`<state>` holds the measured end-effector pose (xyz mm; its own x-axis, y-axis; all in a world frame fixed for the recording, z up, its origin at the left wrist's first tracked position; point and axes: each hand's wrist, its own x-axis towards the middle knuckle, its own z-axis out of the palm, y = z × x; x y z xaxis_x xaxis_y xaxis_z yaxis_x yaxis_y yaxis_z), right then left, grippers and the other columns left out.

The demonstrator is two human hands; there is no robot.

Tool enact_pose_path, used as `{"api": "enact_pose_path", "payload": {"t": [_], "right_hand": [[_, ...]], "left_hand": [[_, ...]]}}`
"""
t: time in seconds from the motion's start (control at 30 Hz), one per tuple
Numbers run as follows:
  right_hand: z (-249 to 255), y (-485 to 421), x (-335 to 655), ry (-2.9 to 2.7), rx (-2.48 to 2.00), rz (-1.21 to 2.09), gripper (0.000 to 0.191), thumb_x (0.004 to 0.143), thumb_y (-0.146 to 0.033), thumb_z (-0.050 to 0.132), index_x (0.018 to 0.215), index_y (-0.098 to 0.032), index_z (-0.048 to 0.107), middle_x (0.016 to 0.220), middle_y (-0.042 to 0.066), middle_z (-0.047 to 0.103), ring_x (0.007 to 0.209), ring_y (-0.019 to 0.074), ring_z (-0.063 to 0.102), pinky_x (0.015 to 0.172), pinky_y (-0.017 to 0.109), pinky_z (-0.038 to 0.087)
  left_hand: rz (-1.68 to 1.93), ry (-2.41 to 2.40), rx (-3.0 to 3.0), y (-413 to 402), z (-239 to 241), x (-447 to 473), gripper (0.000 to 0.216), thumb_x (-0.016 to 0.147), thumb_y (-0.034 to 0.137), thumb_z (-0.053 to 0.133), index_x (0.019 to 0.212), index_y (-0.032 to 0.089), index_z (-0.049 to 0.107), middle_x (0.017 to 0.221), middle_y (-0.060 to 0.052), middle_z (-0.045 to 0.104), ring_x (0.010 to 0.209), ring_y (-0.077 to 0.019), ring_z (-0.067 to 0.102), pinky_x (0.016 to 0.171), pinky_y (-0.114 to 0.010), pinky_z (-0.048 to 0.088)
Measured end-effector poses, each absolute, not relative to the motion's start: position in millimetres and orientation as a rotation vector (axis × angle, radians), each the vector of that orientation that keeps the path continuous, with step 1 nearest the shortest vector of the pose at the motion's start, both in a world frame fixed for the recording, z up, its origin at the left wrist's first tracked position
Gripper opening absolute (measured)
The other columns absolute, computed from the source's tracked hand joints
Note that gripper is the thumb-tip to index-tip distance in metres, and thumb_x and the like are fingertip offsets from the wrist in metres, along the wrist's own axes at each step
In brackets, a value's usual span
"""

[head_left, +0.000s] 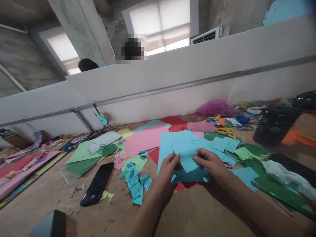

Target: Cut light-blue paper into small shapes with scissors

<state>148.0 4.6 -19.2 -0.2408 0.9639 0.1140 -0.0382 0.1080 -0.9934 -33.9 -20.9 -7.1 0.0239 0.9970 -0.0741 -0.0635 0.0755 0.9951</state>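
No lettering, label, brand or number can be read anywhere on the surface [187, 210]. The pale, roundish marks on the black, tapered cup [274, 128] at the far right are too blurred to decipher.

The head camera, seemingly tilted, faces forward-down over the nearby table [86, 221].

A brown tabletop [118, 220] lies beneath the left hand [170, 163]; beyond it rises a white partition [148, 77] with a grey rail [148, 93]. Farther past that hand, 2 windows [160, 19] glow in rough grey walls [14, 49], a concrete pillar [79, 29] between them; a slatted vent [206, 38] sits beyond the right hand [207, 161].
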Motion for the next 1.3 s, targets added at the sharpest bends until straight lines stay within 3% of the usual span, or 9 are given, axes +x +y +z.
{"api": "enact_pose_path", "payload": {"t": [0.2, 0.33, 0.5, 0.57, 0.63, 0.73, 0.93, 1.1, 1.3], "right_hand": [[-20.5, 3.9, 146.7, -1.403, -1.012, 1.391, 0.034, 0.074, -0.043, 0.069, 0.099, -0.021, 0.061, 0.072, -0.003, 0.051, 0.063, 0.0146, 0.049, 0.054, 0.026, 0.042], [-8.8, -3.0, 147.7, -1.631, -1.022, 0.965, 0.047, 0.076, -0.028, 0.061, 0.122, -0.026, 0.056, 0.104, 0.006, 0.057, 0.09, 0.0218, 0.055, 0.08, 0.036, 0.047], [-1.1, -19.2, 139.5, -2.026, -0.893, 0.526, 0.058, 0.067, -0.012, 0.055, 0.123, -0.029, 0.056, 0.125, 0.008, 0.052, 0.118, 0.0287, 0.046, 0.099, 0.045, 0.037], [-2.7, -23.8, 134.4, -2.1, -0.928, 0.361, 0.053, 0.069, -0.01, 0.057, 0.119, -0.028, 0.059, 0.12, 0.008, 0.057, 0.113, 0.0288, 0.049, 0.096, 0.045, 0.037], [-3.7, -25.9, 131.1, -2.08, -0.986, 0.252, 0.034, 0.075, -0.011, 0.057, 0.104, -0.027, 0.066, 0.104, 0.007, 0.064, 0.098, 0.027, 0.054, 0.088, 0.043, 0.037], [-3.2, -24.3, 130.9, -1.88, -1.05, 0.397, 0.009, 0.085, -0.023, 0.057, 0.081, -0.024, 0.065, 0.081, 0.004, 0.064, 0.079, 0.0226, 0.054, 0.077, 0.037, 0.039], [-9.6, -10.8, 134.9, -1.193, -0.934, 1.188, 0.022, 0.076, -0.039, 0.07, 0.082, -0.022, 0.057, 0.071, -0.002, 0.056, 0.062, 0.016, 0.049, 0.059, 0.028, 0.041], [-9.6, -9.7, 132.6, -0.955, -0.857, 1.394, 0.031, 0.068, -0.038, 0.079, 0.084, -0.022, 0.057, 0.071, -0.004, 0.056, 0.061, 0.014, 0.051, 0.058, 0.027, 0.043], [-7.8, -12.1, 130.0, -1.074, -0.919, 1.393, 0.033, 0.067, -0.044, 0.078, 0.076, -0.02, 0.057, 0.061, -0.004, 0.056, 0.056, 0.0133, 0.051, 0.056, 0.026, 0.042]], "left_hand": [[1.225, 1.102, 1.107, -20.0, -3.5, -35.7, 0.037, 0.071, 0.051, 0.07, 0.077, 0.016, 0.06, 0.066, 0.002, 0.054, 0.054, -0.0089, 0.048, 0.056, -0.022, 0.037], [1.308, 1.205, 1.087, -12.4, -6.7, -38.5, 0.039, 0.065, 0.049, 0.072, 0.082, 0.018, 0.056, 0.055, 0.007, 0.046, 0.045, -0.0084, 0.044, 0.049, -0.022, 0.034], [1.414, 1.399, 1.04, -13.6, -9.9, -34.5, 0.047, 0.066, 0.045, 0.07, 0.099, 0.02, 0.048, 0.048, 0.011, 0.044, 0.044, -0.0114, 0.046, 0.048, -0.022, 0.035], [1.407, 1.412, 1.058, -16.8, -9.5, -31.1, 0.05, 0.067, 0.044, 0.07, 0.104, 0.02, 0.045, 0.049, 0.01, 0.047, 0.045, -0.0127, 0.049, 0.048, -0.023, 0.036], [1.388, 1.355, 1.066, -19.3, -7.5, -28.2, 0.051, 0.068, 0.046, 0.069, 0.104, 0.02, 0.044, 0.05, 0.009, 0.049, 0.046, -0.0135, 0.051, 0.05, -0.023, 0.037], [1.337, 1.205, 1.097, -20.1, -3.1, -26.4, 0.044, 0.074, 0.055, 0.063, 0.098, 0.021, 0.049, 0.057, 0.004, 0.055, 0.052, -0.0143, 0.055, 0.057, -0.026, 0.042], [1.141, 1.16, 1.124, -34.9, 0.5, -23.7, 0.051, 0.076, 0.067, 0.053, 0.071, 0.017, 0.059, 0.062, -0.005, 0.061, 0.055, -0.0156, 0.056, 0.059, -0.028, 0.044], [1.083, 1.03, 1.016, -56.2, 6.9, -21.0, 0.047, 0.076, 0.064, 0.058, 0.084, 0.019, 0.066, 0.081, -0.009, 0.066, 0.073, -0.0195, 0.061, 0.065, -0.03, 0.048], [1.147, 1.19, 1.045, -26.0, 2.4, -25.9, 0.042, 0.063, 0.057, 0.075, 0.073, 0.017, 0.064, 0.061, -0.003, 0.06, 0.058, -0.0156, 0.055, 0.058, -0.027, 0.044]]}}
